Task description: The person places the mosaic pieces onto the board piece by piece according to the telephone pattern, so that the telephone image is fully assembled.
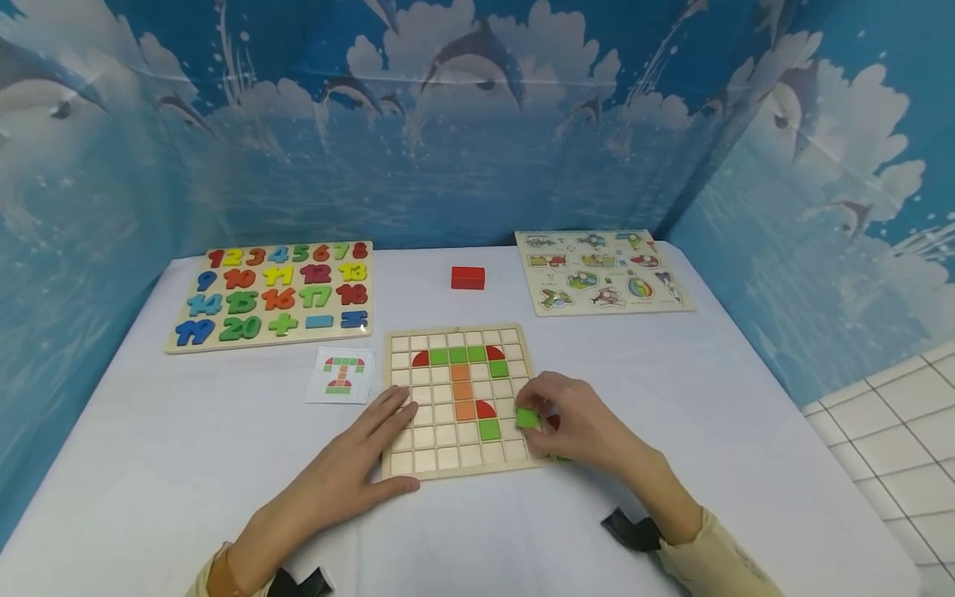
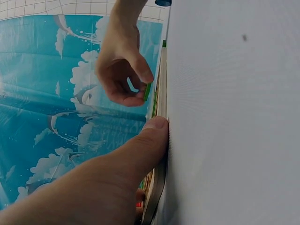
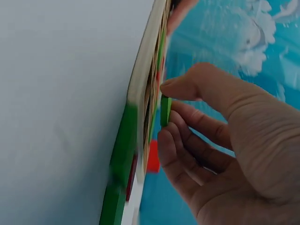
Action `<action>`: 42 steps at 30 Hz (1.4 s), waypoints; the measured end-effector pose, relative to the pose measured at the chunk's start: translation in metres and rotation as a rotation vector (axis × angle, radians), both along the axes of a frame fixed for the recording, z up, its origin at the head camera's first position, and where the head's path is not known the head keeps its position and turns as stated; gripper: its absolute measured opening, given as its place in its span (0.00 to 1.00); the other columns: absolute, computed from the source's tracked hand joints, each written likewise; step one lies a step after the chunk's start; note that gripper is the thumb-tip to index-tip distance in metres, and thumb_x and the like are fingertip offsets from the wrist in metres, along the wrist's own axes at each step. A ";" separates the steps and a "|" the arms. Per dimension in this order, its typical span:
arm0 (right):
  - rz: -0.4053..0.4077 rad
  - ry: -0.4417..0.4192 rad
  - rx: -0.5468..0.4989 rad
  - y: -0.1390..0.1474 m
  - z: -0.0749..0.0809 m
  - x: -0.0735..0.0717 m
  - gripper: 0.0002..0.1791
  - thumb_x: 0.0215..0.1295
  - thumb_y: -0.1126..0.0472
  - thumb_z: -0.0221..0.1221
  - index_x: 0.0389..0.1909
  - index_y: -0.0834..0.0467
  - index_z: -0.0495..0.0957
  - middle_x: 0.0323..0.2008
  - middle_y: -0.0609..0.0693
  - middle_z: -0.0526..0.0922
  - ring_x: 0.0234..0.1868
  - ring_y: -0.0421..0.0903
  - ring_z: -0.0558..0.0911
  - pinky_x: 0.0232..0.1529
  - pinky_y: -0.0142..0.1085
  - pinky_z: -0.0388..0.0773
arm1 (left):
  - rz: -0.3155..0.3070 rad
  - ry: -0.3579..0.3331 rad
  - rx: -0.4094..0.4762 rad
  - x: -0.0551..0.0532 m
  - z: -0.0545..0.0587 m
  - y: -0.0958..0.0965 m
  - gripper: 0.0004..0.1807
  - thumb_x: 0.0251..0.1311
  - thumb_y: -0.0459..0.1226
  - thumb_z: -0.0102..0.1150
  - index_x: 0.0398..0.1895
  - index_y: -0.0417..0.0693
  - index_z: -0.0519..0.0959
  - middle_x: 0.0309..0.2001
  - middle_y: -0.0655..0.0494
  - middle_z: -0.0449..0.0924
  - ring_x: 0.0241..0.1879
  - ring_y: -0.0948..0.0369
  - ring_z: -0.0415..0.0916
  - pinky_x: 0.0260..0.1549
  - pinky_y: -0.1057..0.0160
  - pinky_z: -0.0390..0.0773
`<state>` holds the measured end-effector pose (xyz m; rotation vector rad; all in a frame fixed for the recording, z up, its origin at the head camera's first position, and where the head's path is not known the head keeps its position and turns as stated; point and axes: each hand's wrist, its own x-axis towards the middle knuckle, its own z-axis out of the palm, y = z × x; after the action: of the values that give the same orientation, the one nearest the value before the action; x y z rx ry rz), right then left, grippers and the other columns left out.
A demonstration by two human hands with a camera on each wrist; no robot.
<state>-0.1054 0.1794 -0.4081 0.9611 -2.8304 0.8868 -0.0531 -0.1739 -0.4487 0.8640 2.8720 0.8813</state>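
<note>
A wooden grid board (image 1: 436, 458) lies on the table with green, orange and red tiles set in a pattern. My left hand (image 1: 346, 473) rests at its left side, fingers over the edge and thumb along the front corner. In the left wrist view the thumb (image 2: 140, 145) presses by the board's edge. Above the right part of the grid, my right hand (image 1: 585, 423) pinches a green square tile (image 1: 526, 418) between thumb and fingers. The right wrist view shows this tile held edge-on, close over the board. Partly hidden behind that hand are a red tile (image 1: 554, 422) and more green pieces (image 3: 123, 140).
A pattern card (image 1: 339, 375) lies left of the board. Behind it stands a number puzzle (image 1: 276, 294), and at the back right a picture puzzle (image 1: 604, 274). Red blocks (image 1: 467, 278) sit behind the board. A dolphin-print curtain (image 1: 448, 166) borders the table (image 1: 462, 539).
</note>
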 end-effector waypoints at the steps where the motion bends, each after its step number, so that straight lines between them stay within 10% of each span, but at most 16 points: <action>1: 0.029 -0.009 0.005 -0.008 0.001 -0.001 0.16 0.54 0.66 0.74 0.44 0.54 0.84 0.40 0.43 0.84 0.38 0.41 0.80 0.40 0.33 0.82 | 0.001 0.000 0.003 0.000 0.000 -0.001 0.54 0.61 0.60 0.72 0.84 0.51 0.59 0.86 0.54 0.50 0.85 0.53 0.47 0.74 0.44 0.68; 10: 0.192 0.016 0.014 -0.057 -0.002 -0.005 0.13 0.58 0.65 0.72 0.43 0.53 0.85 0.39 0.42 0.84 0.41 0.41 0.80 0.46 0.33 0.80 | -0.004 0.010 0.001 0.000 -0.001 -0.002 0.53 0.62 0.61 0.70 0.84 0.52 0.59 0.86 0.55 0.50 0.85 0.53 0.47 0.73 0.45 0.69; 31: 0.313 0.278 -0.076 -0.055 -0.018 0.000 0.10 0.59 0.64 0.77 0.38 0.54 0.87 0.45 0.44 0.87 0.48 0.39 0.84 0.53 0.30 0.82 | 0.003 0.032 -0.013 -0.001 -0.003 -0.001 0.53 0.61 0.61 0.71 0.84 0.51 0.60 0.85 0.54 0.51 0.85 0.53 0.48 0.72 0.46 0.71; 36: 0.208 0.292 -0.088 -0.037 -0.013 -0.006 0.09 0.59 0.62 0.77 0.38 0.54 0.88 0.44 0.43 0.88 0.48 0.38 0.83 0.50 0.33 0.84 | -0.005 0.016 -0.006 0.000 -0.006 0.001 0.53 0.62 0.62 0.69 0.84 0.52 0.58 0.86 0.55 0.50 0.85 0.54 0.46 0.73 0.45 0.69; 42: -0.066 0.097 -0.056 0.008 -0.010 -0.018 0.12 0.58 0.60 0.78 0.42 0.49 0.89 0.42 0.37 0.88 0.43 0.37 0.83 0.48 0.39 0.86 | -0.003 0.026 -0.014 -0.001 -0.004 0.000 0.53 0.62 0.62 0.69 0.84 0.52 0.59 0.86 0.55 0.50 0.85 0.53 0.46 0.73 0.45 0.69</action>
<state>-0.1234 0.1878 -0.4180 0.8733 -2.7241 0.8815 -0.0538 -0.1739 -0.4526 0.8840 2.8947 0.8547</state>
